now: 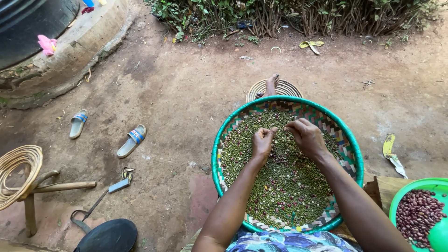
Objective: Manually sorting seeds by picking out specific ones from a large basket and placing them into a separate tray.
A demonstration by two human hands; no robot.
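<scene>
A round woven tray (353, 148) with a green rim rests on my lap, spread with small green peas (289, 186) and a few darker and pale grains. My left hand (262, 142) hovers over the far middle of the peas with fingers curled in, pinching something too small to make out. My right hand (305, 134) is just to its right, fingertips bunched and pointing toward the left hand, almost touching it. My foot (270, 85) rests on a small woven mat (288, 88) beyond the tray.
A green bowl (410, 189) of red-brown beans sits at the lower right. Two slippers (132, 140) lie on the dirt to the left, near a woven stool (18, 170), a knife-like tool (119, 185) and a dark round lid (109, 235). Shrubs line the far edge.
</scene>
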